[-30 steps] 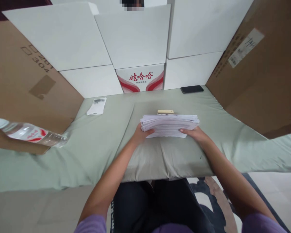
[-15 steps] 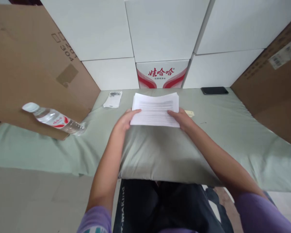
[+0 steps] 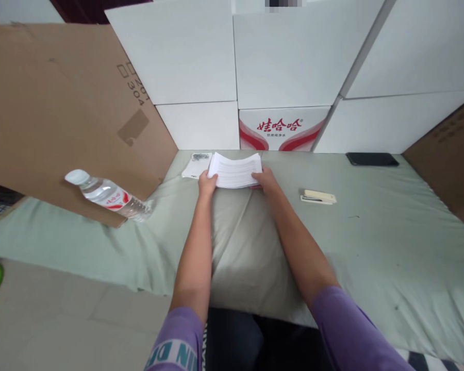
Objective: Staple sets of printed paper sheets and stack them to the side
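Between my two hands is a stack of printed paper sheets (image 3: 235, 171), bowed so that its middle sags. My left hand (image 3: 208, 183) grips the stack's left edge, thumb on top. On the opposite edge, my right hand (image 3: 266, 180) holds it the same way. Something reddish peeks out under the stack by my right fingers, too little of it to name. Just left of the stack lies a small white packet (image 3: 195, 166) with dark bits on it, partly covered by the paper. A cream stapler (image 3: 317, 197) rests on the cloth, to the right of my right hand.
Green cloth (image 3: 170, 247) covers the surface. A water bottle (image 3: 110, 196) leans at the left beside a brown cardboard panel (image 3: 62, 103). White boxes (image 3: 282, 56) form a wall at the back. A black phone (image 3: 372, 159) lies at the back right.
The paper stack has moved left and farther away, now overlapping the white packet. The stapler, mostly hidden before, shows fully. The camera view has shifted left.
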A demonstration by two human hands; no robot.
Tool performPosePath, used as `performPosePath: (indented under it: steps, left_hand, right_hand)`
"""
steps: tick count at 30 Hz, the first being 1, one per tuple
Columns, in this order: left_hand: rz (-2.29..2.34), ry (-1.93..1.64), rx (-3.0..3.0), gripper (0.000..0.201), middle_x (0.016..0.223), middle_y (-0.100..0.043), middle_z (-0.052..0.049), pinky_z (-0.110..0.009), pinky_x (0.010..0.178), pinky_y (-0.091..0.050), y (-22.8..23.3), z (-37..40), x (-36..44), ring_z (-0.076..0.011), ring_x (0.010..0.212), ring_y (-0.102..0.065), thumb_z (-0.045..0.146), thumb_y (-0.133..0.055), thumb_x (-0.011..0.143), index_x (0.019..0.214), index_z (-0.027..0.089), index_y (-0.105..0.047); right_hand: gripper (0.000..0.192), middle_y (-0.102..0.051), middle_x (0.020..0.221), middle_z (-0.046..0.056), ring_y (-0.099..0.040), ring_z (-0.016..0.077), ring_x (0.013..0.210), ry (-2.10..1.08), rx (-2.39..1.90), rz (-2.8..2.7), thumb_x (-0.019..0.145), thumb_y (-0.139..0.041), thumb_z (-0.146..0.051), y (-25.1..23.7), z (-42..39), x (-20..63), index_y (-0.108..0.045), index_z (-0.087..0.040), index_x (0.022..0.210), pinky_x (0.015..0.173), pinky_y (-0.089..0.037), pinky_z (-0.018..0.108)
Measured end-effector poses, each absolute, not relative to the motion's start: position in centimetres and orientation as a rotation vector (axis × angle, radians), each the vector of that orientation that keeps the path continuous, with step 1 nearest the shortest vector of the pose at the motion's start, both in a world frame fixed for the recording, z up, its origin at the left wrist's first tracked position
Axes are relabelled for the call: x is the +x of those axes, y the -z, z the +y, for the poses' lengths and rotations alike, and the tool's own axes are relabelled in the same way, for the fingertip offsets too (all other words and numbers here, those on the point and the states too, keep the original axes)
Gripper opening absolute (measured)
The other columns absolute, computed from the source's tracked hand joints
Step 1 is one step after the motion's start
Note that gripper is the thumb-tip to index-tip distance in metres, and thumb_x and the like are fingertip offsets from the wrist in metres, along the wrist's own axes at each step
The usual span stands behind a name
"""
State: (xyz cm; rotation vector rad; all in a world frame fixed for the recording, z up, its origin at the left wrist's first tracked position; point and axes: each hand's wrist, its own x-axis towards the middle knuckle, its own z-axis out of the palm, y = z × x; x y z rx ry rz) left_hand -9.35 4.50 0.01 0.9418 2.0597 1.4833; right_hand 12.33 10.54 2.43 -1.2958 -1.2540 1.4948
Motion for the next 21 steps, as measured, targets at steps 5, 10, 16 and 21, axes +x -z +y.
performPosePath:
  steps: [5, 10, 16, 21]
  left_hand:
    - [2.204, -1.554, 1.132, 0.044, 0.127, -0.072, -0.01, -0.033, 0.106, -0.047, -0.2, 4.8, -9.8, -0.0239, 0.117, -0.066, 0.023, -0.068, 0.083, 0.126, 0.018, -0.066]
    - [2.422, -1.363, 1.187, 0.04, 0.121, -0.072, -0.011, -0.035, 0.105, -0.047, -0.8, 4.2, -9.4, -0.0243, 0.115, -0.066, 0.026, -0.062, 0.089, 0.128, 0.018, -0.064]
    - [2.625, -0.948, 1.479, 0.048, 0.144, -0.061, -0.014, -0.051, 0.113, -0.04, -1.7, 3.1, -8.7, -0.0342, 0.136, -0.052, 0.042, -0.068, 0.088, 0.132, 0.023, -0.063]
    - [2.616, -0.8, 1.532, 0.059, 0.143, -0.062, -0.016, -0.053, 0.114, -0.038, -2.1, 2.9, -7.8, -0.0353, 0.138, -0.05, 0.04, -0.07, 0.086, 0.141, 0.023, -0.057]
  right_hand:
    - [0.046, -0.072, 0.113, 0.014, -0.074, 0.0298, 0.088, -1.223, -1.464, -1.647, 0.082, -0.068, -0.027, -1.9, 10.0, 12.4, -0.063, -0.017, 0.127, 0.083, -0.063, 0.054]
    - [0.048, -0.067, 0.131, 0.021, -0.063, 0.0356, 0.124, -0.799, -1.729, -1.933, 0.09, -0.064, -0.039, -3.1, 9.3, 12.4, -0.064, -0.012, 0.13, 0.106, -0.051, 0.05]
    - [0.046, -0.067, 0.13, 0.022, -0.064, 0.0338, 0.122, -0.662, -1.842, -1.933, 0.094, -0.059, -0.04, -3.8, 9.4, 14.0, -0.066, -0.009, 0.127, 0.103, -0.05, 0.044]
    - [0.039, -0.071, 0.126, 0.018, -0.066, 0.0293, 0.119, -0.723, -1.774, -1.899, 0.091, -0.06, -0.031, -2.7, 11.1, 15.9, -0.07, -0.01, 0.123, 0.1, -0.049, 0.037]
